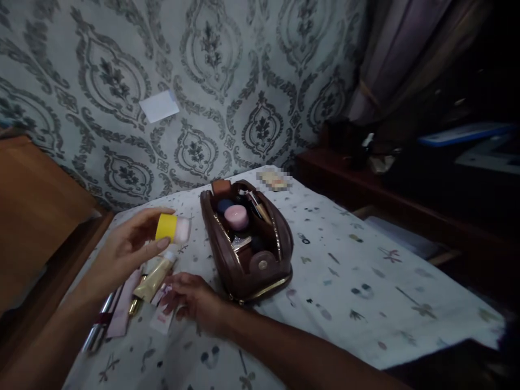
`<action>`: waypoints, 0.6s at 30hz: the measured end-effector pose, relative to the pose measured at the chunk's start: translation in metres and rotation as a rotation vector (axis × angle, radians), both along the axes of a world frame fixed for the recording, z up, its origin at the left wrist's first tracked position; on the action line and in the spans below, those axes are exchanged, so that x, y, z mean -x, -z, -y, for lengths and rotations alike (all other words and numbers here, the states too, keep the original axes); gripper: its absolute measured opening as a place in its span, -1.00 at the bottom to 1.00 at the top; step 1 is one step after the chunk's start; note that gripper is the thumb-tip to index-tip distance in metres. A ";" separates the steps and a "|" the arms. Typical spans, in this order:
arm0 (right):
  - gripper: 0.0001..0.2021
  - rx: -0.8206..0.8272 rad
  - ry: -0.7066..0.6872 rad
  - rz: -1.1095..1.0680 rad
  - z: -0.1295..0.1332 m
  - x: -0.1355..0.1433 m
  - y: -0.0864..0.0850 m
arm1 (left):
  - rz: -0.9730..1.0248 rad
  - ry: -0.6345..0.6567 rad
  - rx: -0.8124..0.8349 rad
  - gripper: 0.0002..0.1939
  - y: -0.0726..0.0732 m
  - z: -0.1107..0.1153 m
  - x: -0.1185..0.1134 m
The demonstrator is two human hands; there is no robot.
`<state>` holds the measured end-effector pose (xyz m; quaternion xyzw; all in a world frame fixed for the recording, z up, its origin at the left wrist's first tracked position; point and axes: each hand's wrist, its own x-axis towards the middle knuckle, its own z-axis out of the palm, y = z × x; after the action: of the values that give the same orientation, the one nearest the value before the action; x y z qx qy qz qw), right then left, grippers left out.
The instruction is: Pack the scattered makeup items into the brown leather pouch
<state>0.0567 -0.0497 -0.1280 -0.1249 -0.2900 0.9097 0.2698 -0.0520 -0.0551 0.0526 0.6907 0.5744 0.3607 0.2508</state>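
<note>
The work stands partway as far as things lie now: some items are in the bag [217, 254] and others are out on the cloth [333, 260]. The bag stands upright near the middle of the cloth, its top zip undone and its mouth spread wide. Inside, a pink jar [236, 215] sits high, with a dark blue lid [225, 206] just beyond it on the left, slim sticks [260, 208] along the far right side, and more small things too dim to name. Outside, to the left of the bag, the left hand [136, 244] is clamped on a yellow jar [166, 227] with a pale top, held up above the cloth between thumb and fingers. Below it lie a cream tube [152, 280], a gold piece [134, 307] partly hidden by it, a long pink tube [121, 314] and, farther left, silver tubes [92, 336] side by side. The right hand [193, 298] reaches across the near side of the bag, its curled fingers over a white tube [161, 320]; blur leaves it unclear whether they grip anything. So the yellow jar and this loose group are all outside, and the bag is not closed.
</note>
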 end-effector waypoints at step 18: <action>-0.56 -0.084 -0.139 0.029 -0.007 0.001 -0.001 | -1.479 0.706 0.256 -0.68 -0.007 -0.088 -0.167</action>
<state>0.0562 -0.0425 -0.1266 -0.1061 -0.3399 0.9113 0.2068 0.1148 0.0330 0.0600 0.8555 0.3770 -0.3545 -0.0165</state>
